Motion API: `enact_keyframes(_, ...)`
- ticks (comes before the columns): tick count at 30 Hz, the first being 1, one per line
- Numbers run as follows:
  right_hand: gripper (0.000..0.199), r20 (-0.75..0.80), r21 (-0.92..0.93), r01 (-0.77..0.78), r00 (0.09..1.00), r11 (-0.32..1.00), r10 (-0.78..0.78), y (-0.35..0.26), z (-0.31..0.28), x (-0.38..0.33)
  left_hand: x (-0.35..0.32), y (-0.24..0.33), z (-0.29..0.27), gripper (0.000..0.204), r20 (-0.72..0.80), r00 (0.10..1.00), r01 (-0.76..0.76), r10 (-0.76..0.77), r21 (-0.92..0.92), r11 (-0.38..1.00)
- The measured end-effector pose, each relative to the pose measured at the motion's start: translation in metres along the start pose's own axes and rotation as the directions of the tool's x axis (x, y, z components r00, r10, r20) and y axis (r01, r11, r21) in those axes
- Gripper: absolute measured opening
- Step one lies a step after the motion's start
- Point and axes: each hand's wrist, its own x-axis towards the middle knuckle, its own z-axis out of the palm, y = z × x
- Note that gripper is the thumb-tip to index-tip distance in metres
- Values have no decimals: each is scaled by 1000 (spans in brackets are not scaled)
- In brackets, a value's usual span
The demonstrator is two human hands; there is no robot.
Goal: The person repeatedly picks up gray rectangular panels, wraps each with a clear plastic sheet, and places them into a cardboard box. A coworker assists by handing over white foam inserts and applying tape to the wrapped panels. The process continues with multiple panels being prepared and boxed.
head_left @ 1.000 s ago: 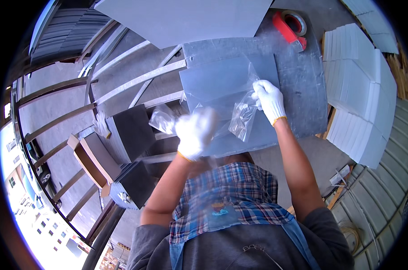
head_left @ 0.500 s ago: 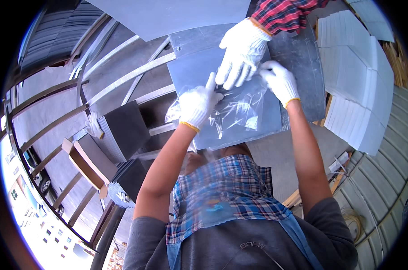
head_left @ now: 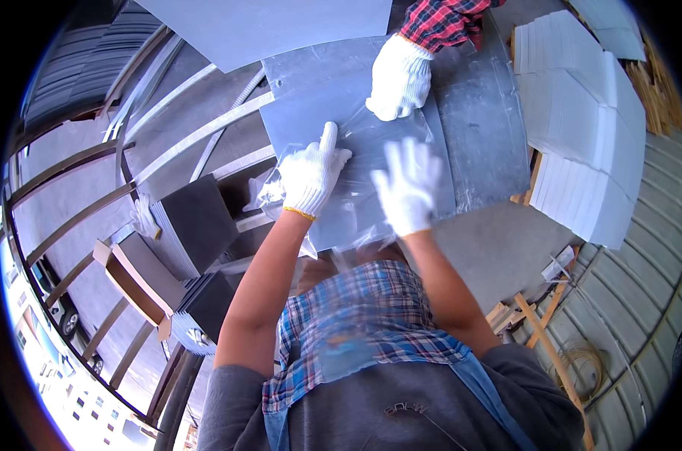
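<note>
A flat grey sheet lies in front of me on a larger dark, scuffed surface. Clear, wrinkled plastic film is spread over its near part and bunches up beyond its left edge. My left hand, in a white knit glove, rests on the film at the left with index finger and thumb stretched out. Fingers spread and smeared by motion, my right hand, gloved too, is over the sheet's near right part. A co-worker's gloved hand, below a red plaid sleeve, is closed at the sheet's far right.
Another grey sheet is at the far edge. White stacked sheets stand at right, above wood strips and coiled wire. At left are metal bars, dark stacked sheets, an open cardboard box and a glove.
My right hand has moved left and nearer to me, away from the co-worker's hand. The co-worker's hand has drawn back and closed. The film lies flatter over the sheet.
</note>
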Motion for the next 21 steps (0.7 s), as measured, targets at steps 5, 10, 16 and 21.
enact_keyframes(5, 54, -349, -257, -582, 800, 771, 488, 140, 10, -91, 6, 6, -8, 51, 62, 993, 107, -104, -40, 993)
enact_keyframes(10, 43, -401, 143, 6, 915, 990, 53, 31, -51, -62, 3, 7, -10, 42, 40, 996, 78, -75, -75, 994)
enact_keyframes(16, 45, -233, 238, 297, 942, 925, -243, -36, 27, -20, 14, -9, 8, 20, -107, 986, 117, -127, -93, 989)
enact_keyframes(21, 52, -78, 228, 368, 930, 901, -360, -47, 36, -33, 28, -25, 2, 19, -121, 992, -21, 22, 11, 1000)
